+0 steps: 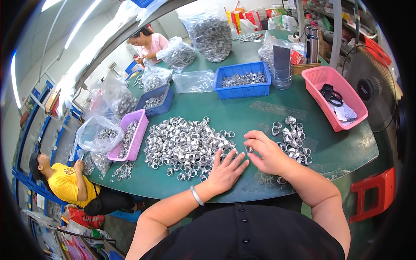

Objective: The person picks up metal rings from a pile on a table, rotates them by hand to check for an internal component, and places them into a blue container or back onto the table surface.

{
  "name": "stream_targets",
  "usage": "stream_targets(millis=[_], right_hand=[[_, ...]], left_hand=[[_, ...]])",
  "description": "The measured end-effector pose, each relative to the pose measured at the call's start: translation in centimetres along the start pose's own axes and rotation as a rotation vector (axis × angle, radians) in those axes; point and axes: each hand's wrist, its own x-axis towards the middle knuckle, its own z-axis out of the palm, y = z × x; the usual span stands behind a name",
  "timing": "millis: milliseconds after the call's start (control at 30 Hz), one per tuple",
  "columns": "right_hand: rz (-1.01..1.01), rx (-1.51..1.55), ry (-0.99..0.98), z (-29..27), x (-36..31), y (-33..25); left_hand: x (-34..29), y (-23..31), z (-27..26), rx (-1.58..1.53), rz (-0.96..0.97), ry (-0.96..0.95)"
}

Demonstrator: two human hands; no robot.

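A large heap of small silver metal rings (pixel 182 145) is spread over the green table in front of me. At the right edge of this heap my left hand (pixel 225 173) lies with its fingers spread and stretched out, holding nothing that I can see. My right hand (pixel 271 156) pinches one silver metal ring (pixel 249 149) between thumb and fingers, just beyond the left fingertips. A smaller cluster of rings (pixel 294 136) lies to the right of that hand, and part of it is hidden behind the hand and wrist.
Blue bin (pixel 242 92), dark blue bin (pixel 158 108) and purple basket (pixel 141 134) hold metal parts. A pink basket (pixel 314 80) stands right, near a fan (pixel 368 89) and red stool (pixel 372 195). Filled plastic bags (pixel 208 34) line the far side. Two other people sit around the table.
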Motion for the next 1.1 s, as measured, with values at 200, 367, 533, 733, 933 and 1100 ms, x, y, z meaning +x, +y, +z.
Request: stream_targets(millis=[200,367,533,733,933,1100], right_hand=[[0.016,0.011,-0.005,0.1,0.0,-0.1],[-0.007,-0.009,0.017,0.1,0.1,-0.1],[-0.004,-0.008,0.006,0.1,0.0,-0.1],[0.011,0.007,0.003,0.1,-0.1,0.0],[0.038,0.041,-0.042,0.1,0.0,0.1],[-0.04,-0.017,-0.018,-0.1,0.2,0.0]], left_hand=[[0.0,-0.4,0.6,0.033,-0.011,-0.063],[0.0,-0.4,0.7,0.016,-0.036,-0.072],[0.0,-0.4,0.7,0.023,-0.038,-0.089],[0.2,-0.3,0.4,0.015,-0.032,-0.094],[0.6,-0.1,-0.1,-0.037,-0.059,-0.02],[1.8,-0.1,-1.5,-0.386,-0.232,0.08]])
